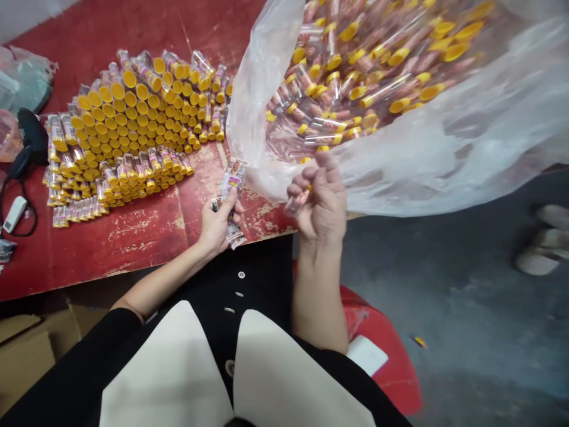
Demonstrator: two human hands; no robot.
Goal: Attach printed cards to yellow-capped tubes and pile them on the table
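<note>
The right hand (320, 204) is curled shut around a clear tube (297, 201), one end poking out past the fingers; the left hand (219, 226) grips a narrow bundle of printed packets (233, 181) between thumb and fingers, a strip hanging below the palm; just beyond the right hand, a clear bag (448, 160) sags open, packed with yellow-capped tubes (355, 77); more tubes lie in a tight stacked block (124, 124) on the worn red table (133, 237); a black device (31, 136) and a cable (18, 201) sit at the table's left end; a red stool (386, 356) stands below the right arm, on a grey floor (457, 296); a cardboard box (26, 356) shows under the table's near edge.
</note>
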